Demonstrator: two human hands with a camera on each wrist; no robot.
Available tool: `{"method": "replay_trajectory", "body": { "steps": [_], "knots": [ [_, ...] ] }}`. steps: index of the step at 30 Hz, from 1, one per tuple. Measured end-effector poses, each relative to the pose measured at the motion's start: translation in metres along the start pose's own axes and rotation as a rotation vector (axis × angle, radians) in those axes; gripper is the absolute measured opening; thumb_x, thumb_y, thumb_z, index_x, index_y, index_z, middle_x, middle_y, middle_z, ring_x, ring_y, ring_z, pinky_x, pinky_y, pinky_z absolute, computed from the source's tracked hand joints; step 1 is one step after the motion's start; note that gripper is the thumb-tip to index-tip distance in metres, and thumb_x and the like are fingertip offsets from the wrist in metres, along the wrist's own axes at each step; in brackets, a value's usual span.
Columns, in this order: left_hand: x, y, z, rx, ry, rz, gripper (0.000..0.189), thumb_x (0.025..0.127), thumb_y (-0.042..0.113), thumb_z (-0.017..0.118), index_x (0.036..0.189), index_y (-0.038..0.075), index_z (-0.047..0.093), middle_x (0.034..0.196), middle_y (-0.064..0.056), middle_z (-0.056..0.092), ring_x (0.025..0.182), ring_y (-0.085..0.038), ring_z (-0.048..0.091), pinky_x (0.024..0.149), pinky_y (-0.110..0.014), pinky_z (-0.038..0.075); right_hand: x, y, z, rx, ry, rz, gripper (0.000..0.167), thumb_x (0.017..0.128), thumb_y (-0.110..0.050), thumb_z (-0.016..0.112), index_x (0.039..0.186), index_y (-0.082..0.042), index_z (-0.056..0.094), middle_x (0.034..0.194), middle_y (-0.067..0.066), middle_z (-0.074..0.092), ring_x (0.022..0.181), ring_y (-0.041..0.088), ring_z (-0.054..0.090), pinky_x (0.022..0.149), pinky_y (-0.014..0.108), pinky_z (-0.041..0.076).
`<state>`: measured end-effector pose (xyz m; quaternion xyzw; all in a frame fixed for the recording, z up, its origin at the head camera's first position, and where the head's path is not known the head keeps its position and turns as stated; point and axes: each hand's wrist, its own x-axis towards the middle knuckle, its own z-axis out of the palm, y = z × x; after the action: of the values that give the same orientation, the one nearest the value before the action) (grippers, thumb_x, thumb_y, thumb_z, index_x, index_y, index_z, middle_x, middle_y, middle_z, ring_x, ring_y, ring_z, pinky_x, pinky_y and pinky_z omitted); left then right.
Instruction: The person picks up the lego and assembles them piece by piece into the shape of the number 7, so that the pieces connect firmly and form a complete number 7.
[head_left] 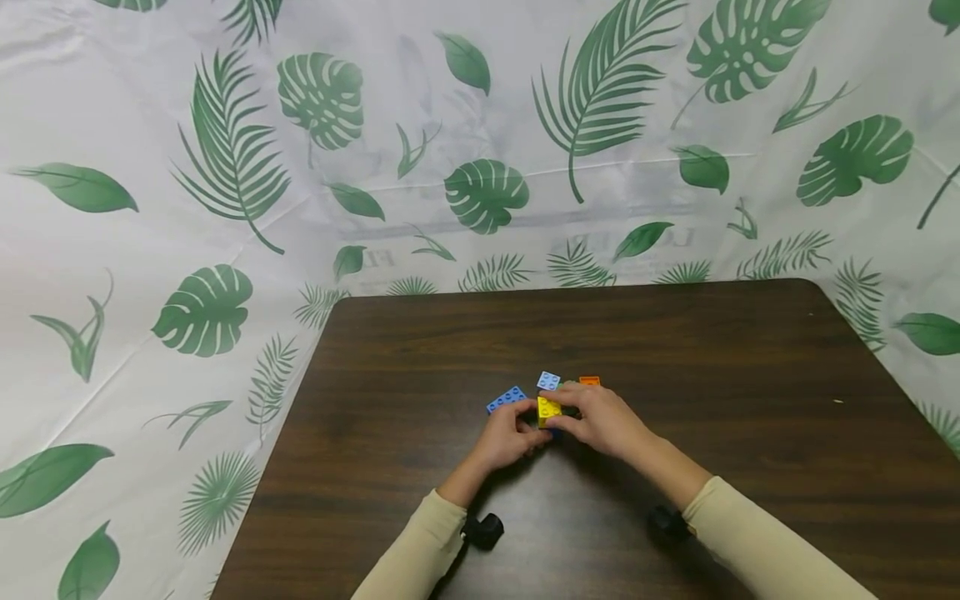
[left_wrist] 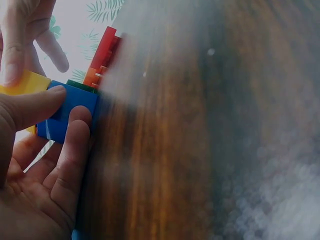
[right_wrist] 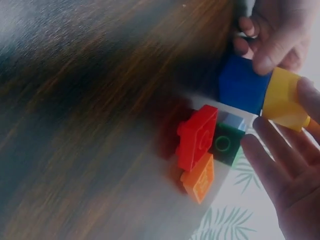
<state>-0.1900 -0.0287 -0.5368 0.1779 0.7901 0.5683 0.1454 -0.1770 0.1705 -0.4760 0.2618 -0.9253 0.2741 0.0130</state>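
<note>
Near the table's middle, a yellow toy building brick (head_left: 549, 408) sits against the top of a blue brick (right_wrist: 241, 85); whether their studs are fully pressed together I cannot tell. My left hand (head_left: 504, 440) holds the blue brick between thumb and fingers, low over the tabletop. From the other side my right hand (head_left: 602, 418) pinches the yellow brick by its sides. Just beyond the hands lie a light blue brick (head_left: 549, 381), a green brick (right_wrist: 227, 144), a red brick (right_wrist: 198, 137) and an orange brick (right_wrist: 199, 179). A longer blue brick (head_left: 507, 398) is beside the left fingers.
A dark wood-grain table (head_left: 390, 500) spreads under both arms. Behind it hangs a white sheet (head_left: 405, 250) printed with green leaves. Black wrist cameras sit at both cuffs, the left camera (head_left: 485, 532) close above the table.
</note>
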Motion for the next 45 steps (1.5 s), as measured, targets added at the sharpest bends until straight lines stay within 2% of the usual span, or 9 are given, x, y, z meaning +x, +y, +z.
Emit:
{"method": "replay_trajectory", "body": {
  "steps": [7,12,17,22,26,30,34,38,45],
  "knots": [
    [-0.001,0.002,-0.002,-0.025,-0.002,0.014,0.043,0.087,0.014,0.076,0.128,0.013,0.062,0.086,-0.004,0.068,0.057,-0.018,0.063,0.048,-0.027,0.053,0.002,-0.002,0.000,-0.020,-0.011,0.022,0.050,0.087,-0.034,0.075,0.132,-0.016,0.064,0.118,0.002,0.066,0.089,0.019,0.062,0.083,0.045,0.054],
    [0.000,0.001,-0.002,-0.028,-0.015,0.020,0.043,0.088,0.015,0.075,0.129,0.015,0.061,0.103,-0.002,0.065,0.059,-0.016,0.063,0.049,-0.028,0.054,0.001,-0.001,0.001,-0.009,-0.021,0.036,0.050,0.087,-0.035,0.075,0.133,-0.017,0.064,0.122,0.004,0.065,0.098,0.021,0.063,0.087,0.049,0.053],
    [0.000,0.001,-0.002,-0.005,-0.015,0.013,0.040,0.089,0.016,0.075,0.127,0.016,0.062,0.107,-0.002,0.065,0.058,-0.015,0.063,0.049,-0.027,0.054,0.004,0.001,-0.006,0.000,-0.078,0.029,0.052,0.086,-0.038,0.075,0.132,-0.018,0.063,0.125,0.003,0.064,0.097,0.020,0.065,0.084,0.047,0.055],
    [0.002,0.004,-0.002,0.028,-0.012,-0.003,0.037,0.088,0.018,0.076,0.123,0.016,0.063,0.105,-0.001,0.065,0.058,-0.017,0.063,0.048,-0.027,0.053,0.009,0.009,-0.018,-0.050,-0.134,0.058,0.065,0.079,-0.034,0.084,0.136,-0.017,0.059,0.117,0.001,0.060,0.081,0.015,0.058,0.071,0.036,0.055],
    [0.003,0.004,-0.001,0.023,-0.013,-0.033,0.037,0.087,0.017,0.077,0.122,0.016,0.063,0.097,-0.002,0.064,0.060,-0.018,0.064,0.048,-0.028,0.053,0.011,0.017,-0.020,-0.100,-0.167,0.103,0.065,0.079,-0.029,0.083,0.137,-0.016,0.057,0.119,0.005,0.056,0.086,0.018,0.055,0.070,0.036,0.054],
    [0.003,0.002,0.000,0.006,-0.005,-0.037,0.039,0.086,0.015,0.077,0.123,0.015,0.063,0.095,-0.004,0.064,0.060,-0.019,0.064,0.048,-0.028,0.052,0.011,0.025,-0.013,-0.154,-0.122,0.128,0.057,0.085,-0.035,0.078,0.135,-0.014,0.060,0.116,0.006,0.055,0.090,0.020,0.054,0.066,0.036,0.054],
    [0.002,0.001,0.001,0.010,-0.004,-0.040,0.043,0.086,0.013,0.077,0.126,0.015,0.063,0.095,-0.004,0.065,0.059,-0.017,0.063,0.048,-0.027,0.052,0.010,0.030,-0.001,-0.210,-0.091,0.157,0.053,0.088,-0.042,0.073,0.131,-0.013,0.063,0.104,0.003,0.055,0.083,0.018,0.050,0.058,0.029,0.049],
    [0.002,0.002,0.001,-0.003,-0.001,-0.041,0.045,0.086,0.013,0.078,0.128,0.015,0.062,0.092,-0.005,0.066,0.059,-0.020,0.064,0.049,-0.030,0.053,0.010,0.035,0.007,-0.249,-0.072,0.168,0.049,0.089,-0.043,0.071,0.128,-0.013,0.065,0.099,0.002,0.055,0.077,0.016,0.049,0.057,0.028,0.047],
    [0.003,0.002,0.001,-0.053,-0.012,-0.059,0.045,0.085,0.012,0.078,0.128,0.013,0.062,0.093,-0.007,0.066,0.065,-0.032,0.067,0.052,-0.038,0.056,0.012,0.035,0.005,-0.240,-0.110,0.177,0.055,0.087,-0.042,0.074,0.133,-0.014,0.062,0.096,0.002,0.052,0.075,0.016,0.047,0.053,0.027,0.043]
  ]
}}
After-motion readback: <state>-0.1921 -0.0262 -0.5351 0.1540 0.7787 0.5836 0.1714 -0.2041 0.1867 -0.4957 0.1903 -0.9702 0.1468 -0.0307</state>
